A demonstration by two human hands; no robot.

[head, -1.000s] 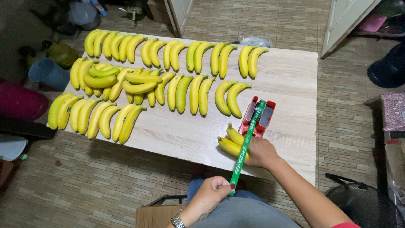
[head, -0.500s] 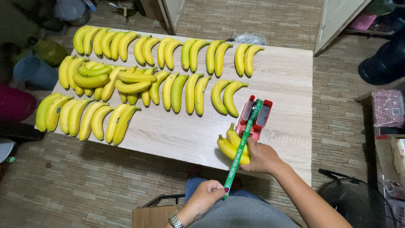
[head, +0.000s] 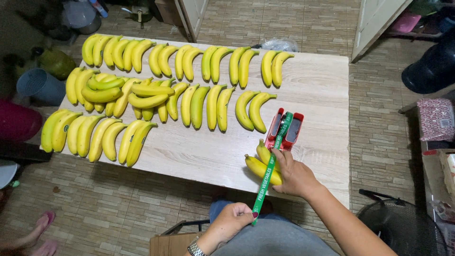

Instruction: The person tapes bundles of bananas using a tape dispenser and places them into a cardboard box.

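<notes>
hands: left hand (head: 231,221) pinches green tape (head: 268,168) (taut), right hand (head: 295,174) grips bananas (head: 262,166).

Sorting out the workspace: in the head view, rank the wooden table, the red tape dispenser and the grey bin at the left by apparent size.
1. wooden table, by far the largest.
2. grey bin, partly hidden by the table.
3. red tape dispenser, close to the bin in apparent size, so this order is unsure.

Both forearms are bare, with no sleeves showing. The left hand (head: 232,222) has a metal wristwatch (head: 194,248) with a silver-coloured link band at the wrist, and its thumbnail is painted dark red. The right hand (head: 295,174) wears no ring or band. Grey-blue trousers (head: 275,239) cover the lap.
</notes>
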